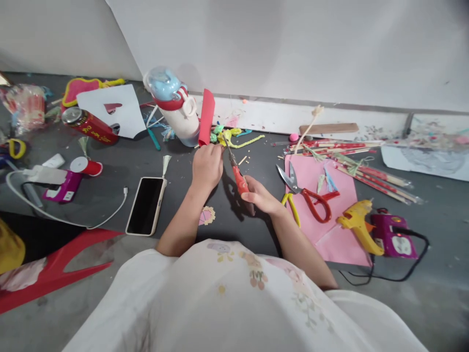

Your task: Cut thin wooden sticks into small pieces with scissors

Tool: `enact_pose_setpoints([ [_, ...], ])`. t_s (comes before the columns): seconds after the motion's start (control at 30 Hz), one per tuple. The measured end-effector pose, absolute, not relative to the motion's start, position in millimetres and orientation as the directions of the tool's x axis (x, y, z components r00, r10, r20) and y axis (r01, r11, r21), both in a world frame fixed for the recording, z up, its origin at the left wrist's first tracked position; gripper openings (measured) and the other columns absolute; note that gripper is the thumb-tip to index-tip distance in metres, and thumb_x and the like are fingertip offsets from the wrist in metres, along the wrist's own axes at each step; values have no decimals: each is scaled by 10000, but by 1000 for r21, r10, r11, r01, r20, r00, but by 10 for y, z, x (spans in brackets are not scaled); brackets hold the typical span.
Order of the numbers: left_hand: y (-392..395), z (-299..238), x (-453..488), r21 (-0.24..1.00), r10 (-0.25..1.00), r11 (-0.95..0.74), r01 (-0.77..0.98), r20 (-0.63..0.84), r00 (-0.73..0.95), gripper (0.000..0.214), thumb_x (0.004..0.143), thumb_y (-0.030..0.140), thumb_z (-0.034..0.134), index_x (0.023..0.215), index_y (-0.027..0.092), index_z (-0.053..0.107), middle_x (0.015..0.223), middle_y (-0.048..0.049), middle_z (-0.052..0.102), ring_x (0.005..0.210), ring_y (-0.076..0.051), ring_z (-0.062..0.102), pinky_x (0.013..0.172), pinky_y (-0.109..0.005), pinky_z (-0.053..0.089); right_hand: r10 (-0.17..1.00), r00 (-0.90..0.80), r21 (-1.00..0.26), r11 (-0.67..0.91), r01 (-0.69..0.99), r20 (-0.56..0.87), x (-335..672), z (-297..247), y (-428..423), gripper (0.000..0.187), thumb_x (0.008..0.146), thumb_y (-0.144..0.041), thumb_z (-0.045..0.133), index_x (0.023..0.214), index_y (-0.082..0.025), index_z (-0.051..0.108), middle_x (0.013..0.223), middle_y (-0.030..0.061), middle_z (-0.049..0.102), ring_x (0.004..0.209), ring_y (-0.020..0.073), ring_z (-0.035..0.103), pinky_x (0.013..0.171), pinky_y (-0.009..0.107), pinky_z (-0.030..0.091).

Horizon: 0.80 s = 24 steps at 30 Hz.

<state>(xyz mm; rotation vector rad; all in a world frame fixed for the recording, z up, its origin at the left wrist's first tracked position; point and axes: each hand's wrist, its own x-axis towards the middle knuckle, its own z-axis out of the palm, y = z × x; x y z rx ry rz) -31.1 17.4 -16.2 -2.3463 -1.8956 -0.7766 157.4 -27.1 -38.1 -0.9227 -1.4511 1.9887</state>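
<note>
My left hand [207,165] is closed in a pinch on something small that I cannot make out, just below a strip of red paper [206,116] standing against a white and blue water bottle [176,105]. My right hand [261,196] grips the red handles of a pair of pliers [236,171], whose jaws point up toward my left fingertips. Yellow and green pipe-cleaner bits [234,137] lie just beyond both hands on the dark mat.
A phone [145,205] lies at the left with a cable, a red can [90,126] and white paper [112,110] behind it. To the right, red-handled scissors [308,193] rest on pink paper [331,215], beside a yellow glue gun [357,225] and red sticks [366,168].
</note>
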Motion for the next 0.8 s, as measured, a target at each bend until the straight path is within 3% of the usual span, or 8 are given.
enact_pose_setpoints([
  [0.17,156,-128,-321,283,902,-259,923,413,126,260,900,189,328,930,177,586,883,-97,630,867,-230,572,788,-355,421,693,-703,-924,-356,-138,-162,1617,-431,-261,489,679,-580,618,952,-216,439,604,-41,438,479,106,389,419,231,299],
  [0.4,154,-123,-344,285,892,-274,918,432,133,226,879,177,368,876,188,594,833,-80,627,826,-218,568,755,-341,420,652,-743,-901,-400,-170,-149,1632,-398,-242,510,660,-584,640,941,-201,457,682,-22,432,518,93,364,448,227,255],
  [0.5,154,-135,-334,317,902,-250,915,419,101,234,899,204,365,869,183,596,830,-81,628,818,-217,569,756,-342,420,666,-727,-923,-366,-120,-170,1622,-407,-242,487,693,-559,638,966,-204,445,695,-28,420,543,97,373,466,228,279],
  [0.67,136,-125,-313,406,931,-172,898,365,13,238,916,242,377,843,186,597,814,-77,629,810,-216,578,745,-336,421,752,-613,-968,-230,99,-242,1601,-363,-259,465,685,-429,724,907,-208,380,729,-42,395,609,89,380,540,222,323],
  [0.8,122,-106,-319,461,924,-164,872,381,-27,242,922,270,384,843,195,601,805,-68,632,814,-206,584,740,-319,426,774,-590,-967,-249,51,-231,1592,-316,-264,353,817,-525,519,930,-202,432,713,-28,398,596,106,356,543,245,327],
])
